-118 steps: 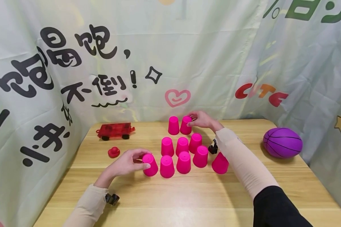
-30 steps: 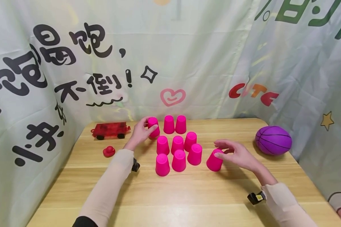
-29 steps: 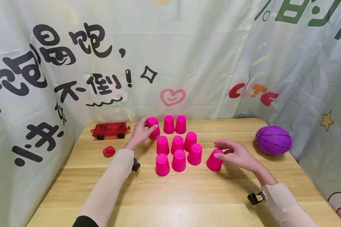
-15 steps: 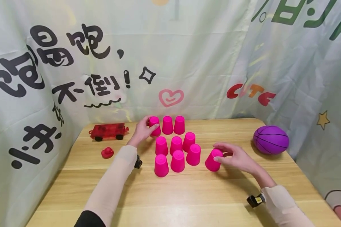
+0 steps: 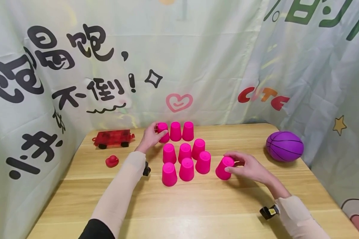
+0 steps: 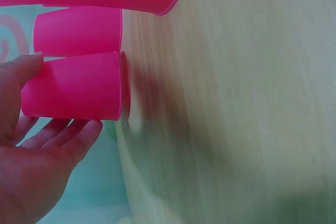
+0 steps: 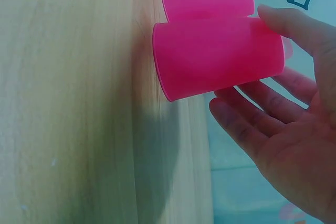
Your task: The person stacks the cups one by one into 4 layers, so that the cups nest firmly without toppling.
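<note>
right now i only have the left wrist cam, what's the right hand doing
observer: The right hand grips a tilted pink cup, which stands apart to the right of the other cups.
operator: how many cups in all
observer: Ten. The back-left cup held by the left hand ends a back row of three, and six more stand nearer the person.
operator: anything further left of that hand
observer: A red toy car and a small red piece sit on the table.
</note>
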`<state>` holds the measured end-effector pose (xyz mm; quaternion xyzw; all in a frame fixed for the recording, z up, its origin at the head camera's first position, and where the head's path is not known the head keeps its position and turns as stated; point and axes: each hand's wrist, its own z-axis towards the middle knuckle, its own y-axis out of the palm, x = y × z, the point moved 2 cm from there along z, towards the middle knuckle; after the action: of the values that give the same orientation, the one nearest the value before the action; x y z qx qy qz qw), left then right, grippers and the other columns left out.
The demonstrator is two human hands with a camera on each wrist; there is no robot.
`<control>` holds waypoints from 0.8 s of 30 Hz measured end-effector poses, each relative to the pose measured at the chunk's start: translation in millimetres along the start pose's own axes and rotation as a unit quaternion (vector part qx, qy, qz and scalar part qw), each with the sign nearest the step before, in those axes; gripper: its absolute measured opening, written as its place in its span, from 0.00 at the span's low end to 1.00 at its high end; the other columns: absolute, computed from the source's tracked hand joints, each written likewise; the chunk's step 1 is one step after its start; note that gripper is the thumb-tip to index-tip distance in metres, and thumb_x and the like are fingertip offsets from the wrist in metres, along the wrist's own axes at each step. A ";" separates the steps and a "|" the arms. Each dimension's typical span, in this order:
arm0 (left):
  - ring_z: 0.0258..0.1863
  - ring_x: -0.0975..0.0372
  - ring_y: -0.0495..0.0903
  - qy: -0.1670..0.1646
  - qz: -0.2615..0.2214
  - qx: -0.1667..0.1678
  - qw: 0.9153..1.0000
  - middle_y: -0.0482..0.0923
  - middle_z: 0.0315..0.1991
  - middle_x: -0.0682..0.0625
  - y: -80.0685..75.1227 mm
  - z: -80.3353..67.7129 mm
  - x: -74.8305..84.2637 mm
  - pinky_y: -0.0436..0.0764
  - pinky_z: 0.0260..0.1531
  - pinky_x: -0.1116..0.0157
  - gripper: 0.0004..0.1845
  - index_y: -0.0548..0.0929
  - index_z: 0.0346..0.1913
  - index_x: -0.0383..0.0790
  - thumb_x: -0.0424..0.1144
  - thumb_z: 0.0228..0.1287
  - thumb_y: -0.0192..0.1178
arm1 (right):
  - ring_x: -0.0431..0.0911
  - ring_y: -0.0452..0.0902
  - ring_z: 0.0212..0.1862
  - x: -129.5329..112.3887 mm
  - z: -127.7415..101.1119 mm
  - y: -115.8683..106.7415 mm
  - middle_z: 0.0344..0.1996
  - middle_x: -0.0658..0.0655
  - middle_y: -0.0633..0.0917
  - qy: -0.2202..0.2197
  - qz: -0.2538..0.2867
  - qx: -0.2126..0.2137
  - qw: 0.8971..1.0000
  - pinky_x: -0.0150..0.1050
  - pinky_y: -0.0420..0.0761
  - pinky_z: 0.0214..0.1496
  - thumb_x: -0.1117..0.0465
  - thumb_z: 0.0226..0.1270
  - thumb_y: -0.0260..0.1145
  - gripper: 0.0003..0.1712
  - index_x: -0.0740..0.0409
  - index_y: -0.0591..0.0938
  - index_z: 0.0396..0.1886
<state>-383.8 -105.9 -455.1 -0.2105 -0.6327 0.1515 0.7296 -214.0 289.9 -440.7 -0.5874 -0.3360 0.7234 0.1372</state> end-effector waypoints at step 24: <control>0.61 0.43 0.81 0.003 0.026 0.010 1.000 0.80 0.62 0.35 2.3 2.3 -0.8 0.83 0.64 0.48 0.29 0.73 0.69 0.36 0.42 0.71 0.69 | 0.43 0.86 0.52 6.4 -1.5 2.0 0.51 0.55 0.89 0.000 0.007 -0.008 1.000 0.49 0.89 0.56 0.54 0.64 0.80 0.31 0.58 0.82 0.64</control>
<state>-386.0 -104.1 -456.7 -0.2202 -0.6234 0.1762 0.7293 -213.9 292.7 -446.9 -0.5911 -0.3376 0.7214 0.1271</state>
